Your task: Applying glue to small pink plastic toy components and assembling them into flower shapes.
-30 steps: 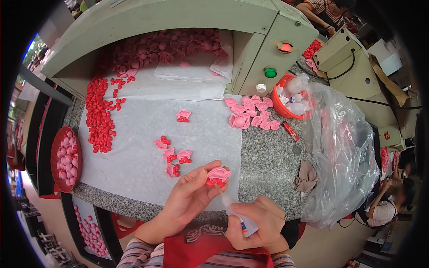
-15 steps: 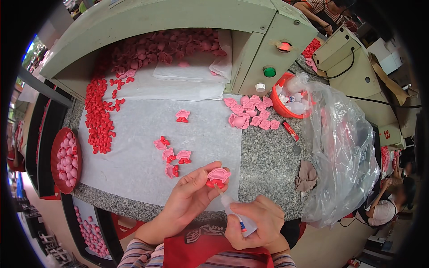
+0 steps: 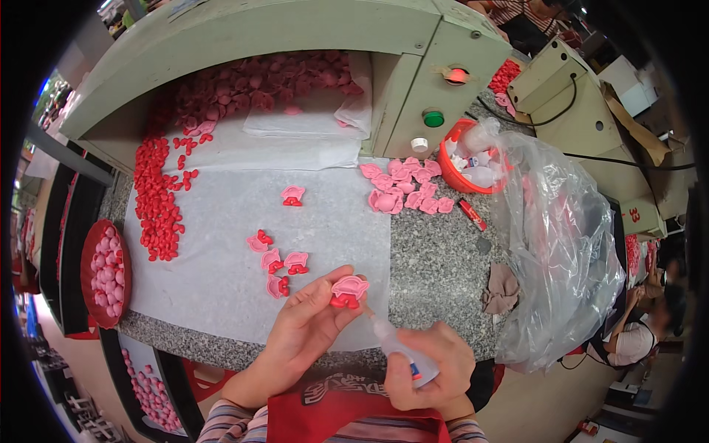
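Between its thumb and fingers, my left hand [image 3: 304, 319] pinches a pink plastic piece [image 3: 350, 286] with a red bow-shaped part [image 3: 344, 300] at its lower edge. My right hand [image 3: 434, 363] is wrapped round a small translucent squeeze bottle [image 3: 399, 345]. The bottle's thin nozzle points up and left, a short way from the held piece and apart from it. On the white sheet [image 3: 207, 295] beyond my left hand lie several similar pink-and-red pieces [image 3: 272, 261], and one more [image 3: 292, 195] sits farther off.
A long heap of red parts [image 3: 156, 210] lies left; loose pink pieces [image 3: 402, 184] lie right. A green-grey machine [image 3: 413, 74] arches over the back. Right are an orange basket [image 3: 450, 159] of bottles, a red tube [image 3: 473, 215], a cloth [image 3: 501, 289] and a plastic bag [image 3: 554, 258]. A red bowl [image 3: 88, 288] stands left.
The bottle's nozzle has drawn back from the red part, down and to the right. My left hand has tilted the piece slightly. The whole view has shifted a little.
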Available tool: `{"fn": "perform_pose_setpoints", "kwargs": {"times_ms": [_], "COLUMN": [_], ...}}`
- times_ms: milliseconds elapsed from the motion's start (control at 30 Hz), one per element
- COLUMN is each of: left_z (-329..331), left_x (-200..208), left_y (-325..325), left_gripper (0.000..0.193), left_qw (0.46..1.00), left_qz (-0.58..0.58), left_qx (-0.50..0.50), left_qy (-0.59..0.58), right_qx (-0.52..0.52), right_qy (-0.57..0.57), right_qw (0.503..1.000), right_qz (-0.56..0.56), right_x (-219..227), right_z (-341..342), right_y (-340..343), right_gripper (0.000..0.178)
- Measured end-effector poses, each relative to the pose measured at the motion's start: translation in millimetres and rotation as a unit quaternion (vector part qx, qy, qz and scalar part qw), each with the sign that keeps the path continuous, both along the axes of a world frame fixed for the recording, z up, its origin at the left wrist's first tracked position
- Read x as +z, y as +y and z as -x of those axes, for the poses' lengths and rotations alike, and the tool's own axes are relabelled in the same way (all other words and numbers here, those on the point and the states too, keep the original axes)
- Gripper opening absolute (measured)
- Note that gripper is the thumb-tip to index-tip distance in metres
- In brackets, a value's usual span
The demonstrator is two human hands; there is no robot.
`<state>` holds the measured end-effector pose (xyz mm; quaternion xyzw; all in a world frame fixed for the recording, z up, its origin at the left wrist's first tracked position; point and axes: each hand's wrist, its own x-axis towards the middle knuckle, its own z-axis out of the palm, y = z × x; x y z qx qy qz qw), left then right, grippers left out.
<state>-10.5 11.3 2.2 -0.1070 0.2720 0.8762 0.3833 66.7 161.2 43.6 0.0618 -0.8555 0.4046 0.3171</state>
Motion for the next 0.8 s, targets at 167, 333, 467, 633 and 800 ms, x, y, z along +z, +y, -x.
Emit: {"fn": "perform_pose_setpoints", "kwargs": {"times_ms": [167, 333, 467, 633, 800], "left_z": [2, 0, 0, 5, 1], "left_x": [-13, -13, -14, -19, -8], "left_y": [-3, 2, 0, -1, -1], "left_gripper": [0.043, 0.043, 0.043, 0.041, 0.039], "left_qw": [1.0, 0.999, 0.998, 0.998, 0.997], "left_qz": [-0.018, 0.004, -0.001, -0.001, -0.024], "left_qx": [0.012, 0.009, 0.008, 0.019, -0.008], "left_qy": [-0.018, -0.052, -0.062, -0.066, -0.079], "right_qx": [-0.204, -0.331, -0.323, -0.363, -0.262], "right_qy": [-0.109, -0.149, -0.183, -0.163, -0.062], "right_qw": [0.905, 0.915, 0.865, 0.916, 0.939], "right_qz": [0.357, 0.175, 0.338, -0.043, -0.215], "right_x": [-34, -117, -125, -77, -102], "right_z": [9, 12, 8, 14, 97], "right_y": [34, 124, 128, 66, 75], "right_gripper": [0.028, 0.026, 0.028, 0.029, 0.023]}}
